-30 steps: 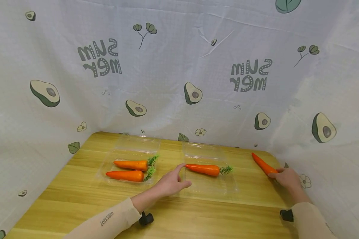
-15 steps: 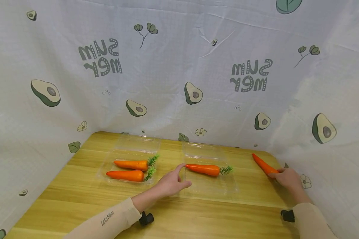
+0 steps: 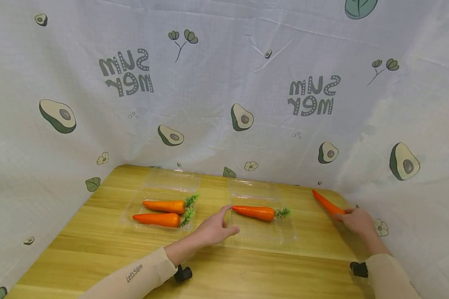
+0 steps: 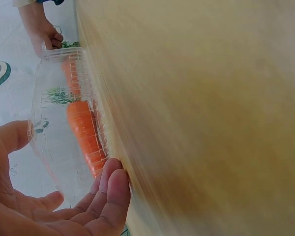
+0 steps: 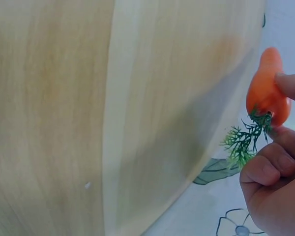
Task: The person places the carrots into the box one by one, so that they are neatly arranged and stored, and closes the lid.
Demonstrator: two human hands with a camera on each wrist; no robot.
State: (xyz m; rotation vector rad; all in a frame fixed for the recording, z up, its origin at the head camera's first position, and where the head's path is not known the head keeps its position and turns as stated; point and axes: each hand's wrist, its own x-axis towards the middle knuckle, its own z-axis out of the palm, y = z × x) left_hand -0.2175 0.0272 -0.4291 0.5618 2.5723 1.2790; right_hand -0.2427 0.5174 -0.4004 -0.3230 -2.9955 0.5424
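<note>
My right hand pinches a carrot by its thick end at the table's right side. Its pointed tip aims away and to the left. In the right wrist view, thumb and forefinger grip this carrot, with the green top dangling below. My left hand rests with spread fingers against the left side of an open clear plastic box. A single carrot with a leafy top lies in that box. The left wrist view shows thumb and fingers touching the box wall, loosely bent.
Another open clear box stands to the left, holding two carrots side by side. Behind the wooden table hangs a printed white cloth, which also drops along the right edge.
The carrot in my right hand has shifted slightly left and away, its tip swinging a little leftward. My left hand and both boxes stay where they were.
</note>
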